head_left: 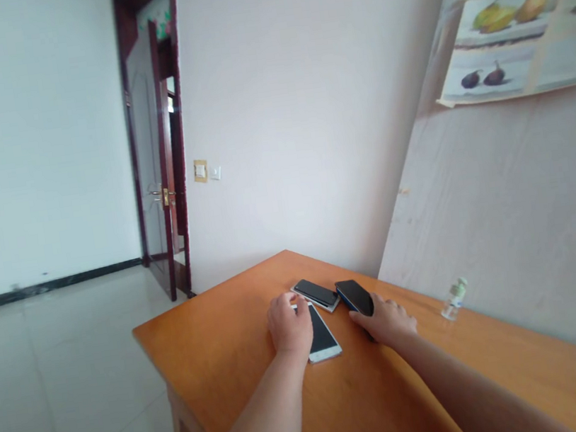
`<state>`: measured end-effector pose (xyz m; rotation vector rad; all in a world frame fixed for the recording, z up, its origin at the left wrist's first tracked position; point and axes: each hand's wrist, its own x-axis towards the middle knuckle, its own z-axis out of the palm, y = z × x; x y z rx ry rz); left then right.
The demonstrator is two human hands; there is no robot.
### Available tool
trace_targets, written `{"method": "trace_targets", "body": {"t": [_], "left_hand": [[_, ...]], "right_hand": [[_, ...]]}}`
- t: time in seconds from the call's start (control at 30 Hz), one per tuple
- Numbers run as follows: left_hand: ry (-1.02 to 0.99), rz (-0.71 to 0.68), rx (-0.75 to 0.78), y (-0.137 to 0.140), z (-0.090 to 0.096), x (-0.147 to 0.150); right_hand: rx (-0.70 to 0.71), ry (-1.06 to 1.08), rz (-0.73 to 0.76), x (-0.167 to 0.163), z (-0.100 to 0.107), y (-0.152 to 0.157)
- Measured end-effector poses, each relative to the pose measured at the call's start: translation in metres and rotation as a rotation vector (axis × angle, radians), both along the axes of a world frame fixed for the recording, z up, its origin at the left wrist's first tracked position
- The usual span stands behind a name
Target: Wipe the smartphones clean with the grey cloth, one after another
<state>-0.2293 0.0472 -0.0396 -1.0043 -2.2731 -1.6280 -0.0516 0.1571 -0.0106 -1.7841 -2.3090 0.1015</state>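
Note:
A white smartphone with a dark screen lies face up on the wooden table. My left hand is closed over its left side, thumb across the upper end, and covers part of it. My right hand grips a black smartphone with a bluish edge; the thumb is on the near side and the other fingers are along the right side. This phone looks slightly tilted. Between the two, farther back, a third phone, dark-screened with a pale border, rests on the table close to the black one.
A small clear bottle with a pale green cap stands at the table's back right. Behind it leans a large board bearing a fruit picture. A partly open door is at the left, beyond the tiled floor.

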Motion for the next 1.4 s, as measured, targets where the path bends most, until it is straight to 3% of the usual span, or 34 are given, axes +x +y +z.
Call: {"method": "trace_targets", "body": {"t": [0.27, 0.57, 0.8, 1.03, 1.27, 1.4], "left_hand": [[-0.077, 0.017, 0.007, 0.001, 0.0, 0.001], [-0.149, 0.051, 0.076, 0.002, 0.006, -0.004], [-0.241, 0.165, 0.164, 0.0, 0.006, -0.023], [-0.261, 0.193, 0.212, -0.006, 0.01, -0.028], [-0.238, 0.171, 0.257, -0.009, 0.02, -0.017], [-0.227, 0.146, 0.274, -0.006, 0.02, -0.016]], "right_hand": [[0.044, -0.015, 0.07, -0.073, 0.007, 0.0], [0.131, -0.027, 0.28, -0.125, 0.009, -0.05], [0.201, -0.042, 0.487, -0.129, 0.008, -0.083], [0.187, 0.023, 0.651, -0.117, 0.008, -0.091], [0.19, 0.054, 0.477, -0.096, 0.001, -0.079], [0.164, 0.03, 0.494, -0.093, -0.002, -0.08]]}}
